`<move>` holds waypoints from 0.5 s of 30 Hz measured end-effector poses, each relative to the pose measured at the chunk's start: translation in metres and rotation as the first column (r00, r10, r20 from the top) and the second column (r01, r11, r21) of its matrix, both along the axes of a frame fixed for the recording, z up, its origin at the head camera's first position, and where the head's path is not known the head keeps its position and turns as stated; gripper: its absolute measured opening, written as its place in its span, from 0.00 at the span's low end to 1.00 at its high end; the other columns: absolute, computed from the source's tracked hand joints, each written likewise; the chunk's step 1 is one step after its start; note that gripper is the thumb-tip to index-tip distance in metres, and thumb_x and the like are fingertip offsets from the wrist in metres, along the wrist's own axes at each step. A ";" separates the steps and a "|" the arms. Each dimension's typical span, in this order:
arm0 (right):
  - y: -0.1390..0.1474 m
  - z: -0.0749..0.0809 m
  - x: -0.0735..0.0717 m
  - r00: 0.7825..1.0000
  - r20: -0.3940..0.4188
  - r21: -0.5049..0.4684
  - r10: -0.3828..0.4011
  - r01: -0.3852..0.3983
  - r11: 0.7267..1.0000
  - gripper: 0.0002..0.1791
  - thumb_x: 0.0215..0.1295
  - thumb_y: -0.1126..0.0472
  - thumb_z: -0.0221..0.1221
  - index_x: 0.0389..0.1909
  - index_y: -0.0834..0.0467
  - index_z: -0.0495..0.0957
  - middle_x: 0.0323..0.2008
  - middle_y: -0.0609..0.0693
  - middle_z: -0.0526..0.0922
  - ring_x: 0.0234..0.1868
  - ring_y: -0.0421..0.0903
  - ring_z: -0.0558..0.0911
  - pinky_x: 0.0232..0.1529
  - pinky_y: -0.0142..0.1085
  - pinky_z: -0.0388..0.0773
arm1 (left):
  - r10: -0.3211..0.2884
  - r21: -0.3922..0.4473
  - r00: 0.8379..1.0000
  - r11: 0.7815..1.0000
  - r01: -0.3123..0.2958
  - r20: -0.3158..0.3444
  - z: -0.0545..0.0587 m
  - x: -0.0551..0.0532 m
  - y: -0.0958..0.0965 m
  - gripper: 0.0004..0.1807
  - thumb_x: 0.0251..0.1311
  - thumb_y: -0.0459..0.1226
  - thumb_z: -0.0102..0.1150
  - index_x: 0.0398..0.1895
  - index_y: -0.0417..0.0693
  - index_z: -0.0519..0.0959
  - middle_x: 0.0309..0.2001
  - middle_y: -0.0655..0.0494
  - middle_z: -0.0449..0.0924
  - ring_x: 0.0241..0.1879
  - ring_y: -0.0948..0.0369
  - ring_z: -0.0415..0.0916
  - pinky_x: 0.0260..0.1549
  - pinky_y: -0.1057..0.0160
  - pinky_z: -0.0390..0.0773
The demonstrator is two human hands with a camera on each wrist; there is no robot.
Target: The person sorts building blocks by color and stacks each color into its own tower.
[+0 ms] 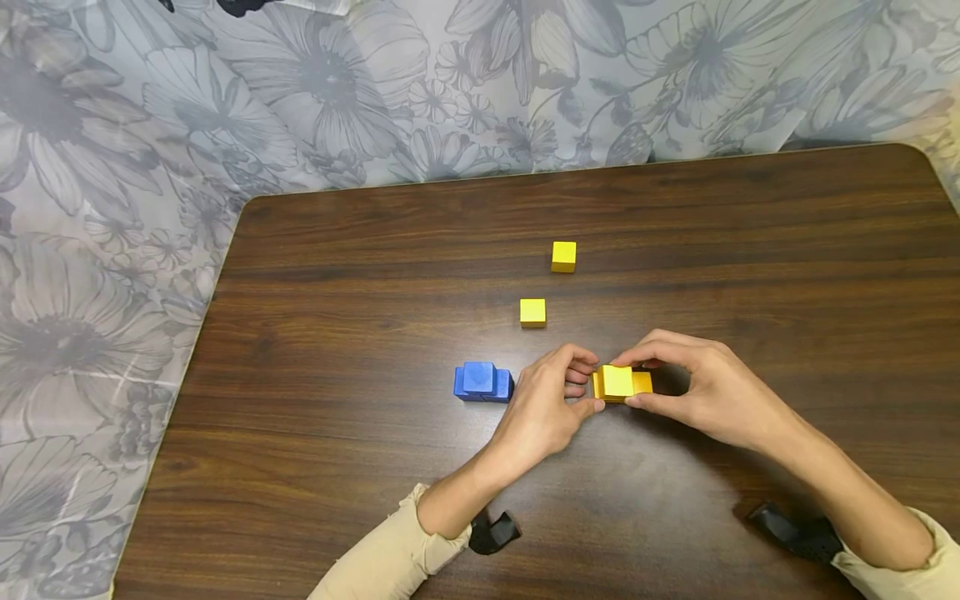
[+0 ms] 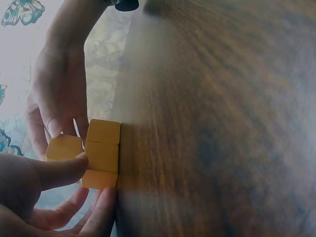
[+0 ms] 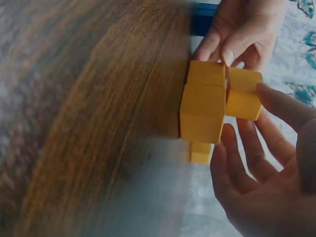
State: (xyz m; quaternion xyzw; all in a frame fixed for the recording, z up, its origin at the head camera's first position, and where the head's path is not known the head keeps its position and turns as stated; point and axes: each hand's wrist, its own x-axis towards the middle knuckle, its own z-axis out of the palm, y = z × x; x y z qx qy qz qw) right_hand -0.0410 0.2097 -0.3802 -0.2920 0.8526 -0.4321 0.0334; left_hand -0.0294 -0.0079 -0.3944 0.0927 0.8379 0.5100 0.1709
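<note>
My right hand (image 1: 705,379) pinches a yellow cube (image 1: 617,381) between thumb and fingers. That cube sits right over a short row of yellow cubes (image 1: 642,382) on the table; a thin gap shows between them in the left wrist view. My left hand (image 1: 546,400) holds the left end of the row, its thumb (image 2: 74,168) on the near side and fingers curled toward the far side. To the left of this hand stands a small blue block stack (image 1: 478,379), one cube on top of a lower row.
Two loose yellow cubes, a nearer one (image 1: 532,313) and a farther one (image 1: 564,257), lie beyond the hands on the brown wooden table (image 1: 337,300). Flowered cloth (image 1: 322,83) hangs behind the table's far edge. Black straps (image 1: 493,533) are around my wrists.
</note>
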 end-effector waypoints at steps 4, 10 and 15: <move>-0.001 -0.001 0.001 1.000 -0.007 0.008 0.002 -0.002 1.000 0.28 0.46 0.68 0.77 0.49 0.47 0.83 0.42 0.36 0.82 0.40 0.37 0.79 0.41 0.24 0.74 | -0.007 -0.014 1.000 1.000 0.007 -0.006 0.001 0.000 0.000 0.22 0.53 0.29 0.73 0.51 0.46 0.79 0.47 0.55 0.80 0.42 0.67 0.80 0.42 0.77 0.78; -0.002 -0.001 0.001 1.000 -0.006 0.007 0.006 -0.006 1.000 0.28 0.46 0.68 0.77 0.49 0.47 0.83 0.42 0.36 0.82 0.39 0.36 0.79 0.39 0.25 0.74 | -0.017 -0.043 1.000 0.999 0.017 -0.006 0.001 0.001 -0.001 0.21 0.54 0.29 0.73 0.50 0.46 0.79 0.46 0.54 0.80 0.41 0.67 0.81 0.41 0.77 0.79; -0.002 -0.002 0.001 1.000 -0.009 0.017 -0.002 0.002 1.000 0.27 0.46 0.68 0.77 0.48 0.46 0.83 0.41 0.35 0.82 0.38 0.36 0.78 0.39 0.24 0.74 | -0.019 -0.055 1.000 0.998 0.019 -0.012 0.002 0.001 0.000 0.21 0.54 0.30 0.73 0.51 0.47 0.80 0.46 0.54 0.80 0.41 0.67 0.81 0.41 0.77 0.79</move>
